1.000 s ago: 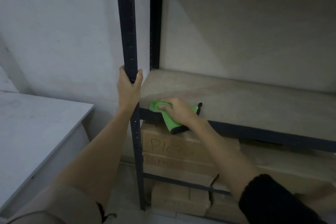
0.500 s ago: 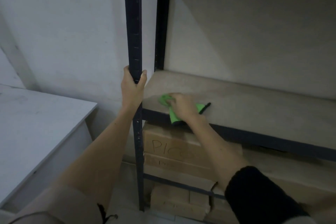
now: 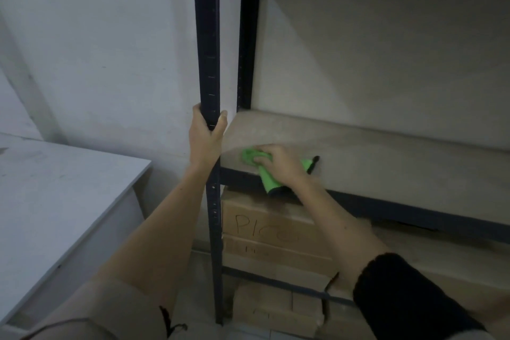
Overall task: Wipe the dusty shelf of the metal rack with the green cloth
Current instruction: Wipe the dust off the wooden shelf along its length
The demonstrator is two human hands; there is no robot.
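The green cloth (image 3: 267,177) with a black edge lies bunched at the front left corner of the dusty beige shelf (image 3: 386,163). One end of it hangs over the shelf's dark front rail. My right hand (image 3: 278,163) presses down on the cloth and covers its middle. My left hand (image 3: 205,141) grips the dark front-left post of the metal rack (image 3: 206,36) just beside the shelf corner.
Cardboard boxes (image 3: 273,234), one with handwriting, are stacked on the level below the shelf. A white table (image 3: 55,190) stands to the left of the rack, against the white wall. Another dark shelf closes the space overhead.
My right hand has slid the cloth back and slightly right on the shelf, then toward the front edge again. The left hand keeps its hold on the post.
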